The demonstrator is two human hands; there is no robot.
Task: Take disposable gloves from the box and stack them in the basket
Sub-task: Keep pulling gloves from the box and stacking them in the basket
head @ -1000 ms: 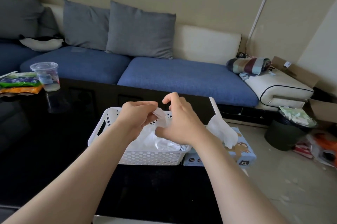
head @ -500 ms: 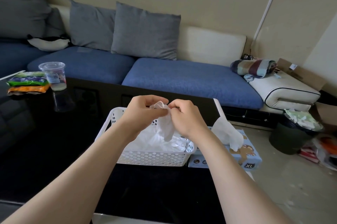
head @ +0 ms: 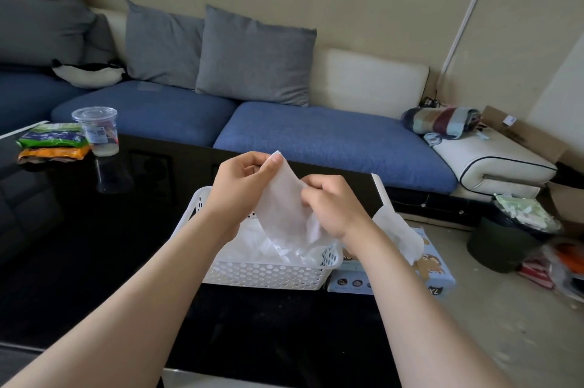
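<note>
A thin translucent white glove (head: 281, 204) hangs stretched between my two hands above the white perforated basket (head: 268, 275). My left hand (head: 240, 188) pinches its upper corner between thumb and fingertips. My right hand (head: 335, 207) grips its right edge with curled fingers. Crumpled clear gloves (head: 252, 245) lie inside the basket. The light blue glove box (head: 429, 273) stands right of the basket, partly behind my right forearm, with a white glove (head: 401, 232) sticking up from its opening.
The basket and box stand on a glossy black table (head: 94, 245). A clear plastic cup (head: 96, 130) and snack packets (head: 50, 142) lie at its far left. Behind is a blue sofa (head: 316, 141) with grey cushions. A dark bin (head: 502, 239) stands on the floor at right.
The glove was bunched between my hands close together; now my left hand has lifted its corner up and the sheet is spread wider between both hands.
</note>
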